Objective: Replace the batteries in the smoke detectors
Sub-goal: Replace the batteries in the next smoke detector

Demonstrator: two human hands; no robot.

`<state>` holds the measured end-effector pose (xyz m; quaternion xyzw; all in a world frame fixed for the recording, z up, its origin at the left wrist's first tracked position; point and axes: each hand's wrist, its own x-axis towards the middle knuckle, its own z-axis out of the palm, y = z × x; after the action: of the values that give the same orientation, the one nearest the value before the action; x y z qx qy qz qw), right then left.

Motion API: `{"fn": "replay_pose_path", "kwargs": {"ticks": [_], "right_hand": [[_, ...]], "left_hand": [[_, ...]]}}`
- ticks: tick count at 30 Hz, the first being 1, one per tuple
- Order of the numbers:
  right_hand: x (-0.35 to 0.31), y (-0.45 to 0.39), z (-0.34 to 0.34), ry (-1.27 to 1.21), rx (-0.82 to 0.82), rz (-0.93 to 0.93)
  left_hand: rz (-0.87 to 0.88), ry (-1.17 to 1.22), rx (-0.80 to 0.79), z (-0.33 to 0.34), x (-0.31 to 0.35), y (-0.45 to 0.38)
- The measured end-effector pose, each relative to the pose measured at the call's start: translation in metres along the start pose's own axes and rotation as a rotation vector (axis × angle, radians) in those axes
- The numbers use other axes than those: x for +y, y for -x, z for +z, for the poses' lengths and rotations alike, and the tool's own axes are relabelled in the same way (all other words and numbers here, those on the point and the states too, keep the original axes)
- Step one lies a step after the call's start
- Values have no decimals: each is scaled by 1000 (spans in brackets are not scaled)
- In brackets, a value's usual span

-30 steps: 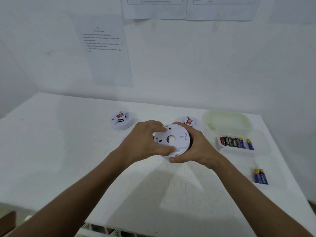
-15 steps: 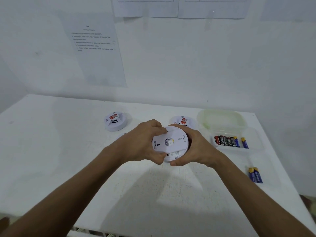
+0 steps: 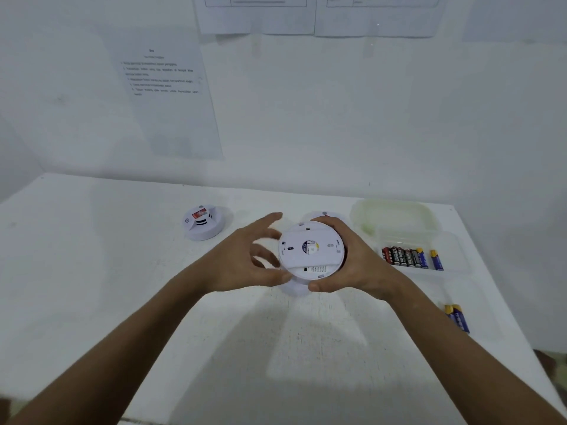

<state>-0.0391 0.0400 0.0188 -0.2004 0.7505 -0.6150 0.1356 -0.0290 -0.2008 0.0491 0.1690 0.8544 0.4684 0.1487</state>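
A round white smoke detector (image 3: pixel 310 253) is held above the white table (image 3: pixel 122 271) with its back plate facing me. My right hand (image 3: pixel 356 262) grips its right rim, fingers over the top and thumb under the bottom edge. My left hand (image 3: pixel 242 262) is beside its left rim with fingers spread and blurred; only the thumb touches the lower left edge. A second detector (image 3: pixel 204 223) lies face up at the back left. A third detector (image 3: pixel 322 213) peeks out behind my right fingers.
A clear tray (image 3: pixel 454 256) at the right holds several batteries (image 3: pixel 405 256), with a translucent lid (image 3: pixel 395 216) behind it. Two loose blue batteries (image 3: pixel 457 317) lie near the table's right edge. Printed sheets (image 3: pixel 165 96) hang on the wall behind.
My left hand's fingers have come off the detector's back and spread out to the left. The right hand keeps its grip, and the detector has turned slightly.
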Motion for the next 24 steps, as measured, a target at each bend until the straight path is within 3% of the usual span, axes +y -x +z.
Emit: {"fn": "replay_pose_path", "kwargs": {"ticks": [3, 10, 15, 20, 24], "right_hand": [[-1, -3, 4, 14, -5, -2], [-6, -18, 15, 463, 30, -34], [-4, -22, 19, 573, -52, -57], [-5, -21, 20, 309, -24, -17], [-3, -17, 21, 86, 55, -23]], "left_hand": [[-20, 103, -74, 1, -3, 3], [-13, 167, 58, -9, -10, 8], [56, 192, 119, -9, -6, 11], [45, 167, 169, -8, -10, 14], [23, 75, 76, -8, -12, 16]]}}
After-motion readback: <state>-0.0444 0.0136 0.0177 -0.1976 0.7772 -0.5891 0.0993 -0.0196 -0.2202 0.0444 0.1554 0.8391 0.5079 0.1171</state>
